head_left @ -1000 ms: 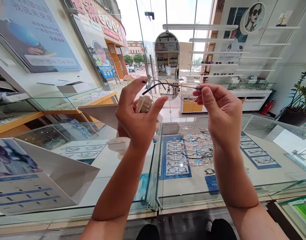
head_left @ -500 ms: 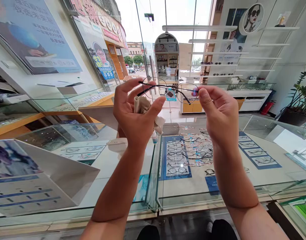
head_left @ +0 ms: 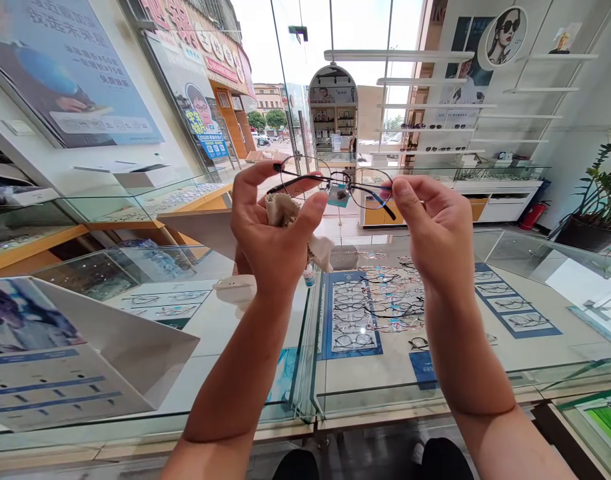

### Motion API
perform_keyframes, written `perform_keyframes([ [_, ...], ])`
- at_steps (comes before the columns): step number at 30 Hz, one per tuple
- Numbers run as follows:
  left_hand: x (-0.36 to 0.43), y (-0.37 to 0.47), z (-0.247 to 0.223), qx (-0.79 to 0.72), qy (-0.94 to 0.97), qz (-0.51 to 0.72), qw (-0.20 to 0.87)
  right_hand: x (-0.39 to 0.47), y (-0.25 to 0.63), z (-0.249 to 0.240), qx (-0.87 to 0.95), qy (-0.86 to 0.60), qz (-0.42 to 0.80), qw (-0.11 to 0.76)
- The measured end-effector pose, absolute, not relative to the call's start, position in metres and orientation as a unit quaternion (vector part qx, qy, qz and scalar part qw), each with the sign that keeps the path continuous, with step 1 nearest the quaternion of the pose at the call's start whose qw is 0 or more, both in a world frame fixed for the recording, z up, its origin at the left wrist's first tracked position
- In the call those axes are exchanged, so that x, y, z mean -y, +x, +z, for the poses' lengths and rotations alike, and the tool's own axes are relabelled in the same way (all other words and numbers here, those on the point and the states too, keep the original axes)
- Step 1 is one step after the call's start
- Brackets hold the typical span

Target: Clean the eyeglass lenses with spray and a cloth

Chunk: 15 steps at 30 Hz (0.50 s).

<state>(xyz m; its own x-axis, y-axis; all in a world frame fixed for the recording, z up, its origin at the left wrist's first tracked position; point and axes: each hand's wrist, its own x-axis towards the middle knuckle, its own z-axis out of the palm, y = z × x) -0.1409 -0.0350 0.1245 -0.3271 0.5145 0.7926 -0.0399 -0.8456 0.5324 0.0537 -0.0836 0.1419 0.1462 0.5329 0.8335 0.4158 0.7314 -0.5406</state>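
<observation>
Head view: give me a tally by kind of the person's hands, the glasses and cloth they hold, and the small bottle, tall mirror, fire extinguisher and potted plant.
Hands: 2 (left hand, right hand)
Held glasses: 1
Cloth: 1
Small bottle: 1
Tall mirror: 1
Fire extinguisher: 1
Potted plant: 1
Total: 8

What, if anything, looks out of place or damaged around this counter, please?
Nothing appears spilled or broken. Slightly odd: one pair of dark-rimmed eyeglasses lies apart from the crowded eyeglass rows in the glass display case, just beyond a dark blue card, perhaps separated from them.
</observation>
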Motion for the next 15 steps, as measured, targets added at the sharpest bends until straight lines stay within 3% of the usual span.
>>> perform_keyframes([
  [10,0.045,-0.147,0.139,-0.211,0.5,0.666,0.512,0.078,0.051,0.142,0.69,-0.311,0.043,0.652],
  [15,0.045,-0.148,0.14,-0.246,0.545,0.558,0.575,0.076,0.045,0.143,0.726,-0.305,-0.03,0.616],
])
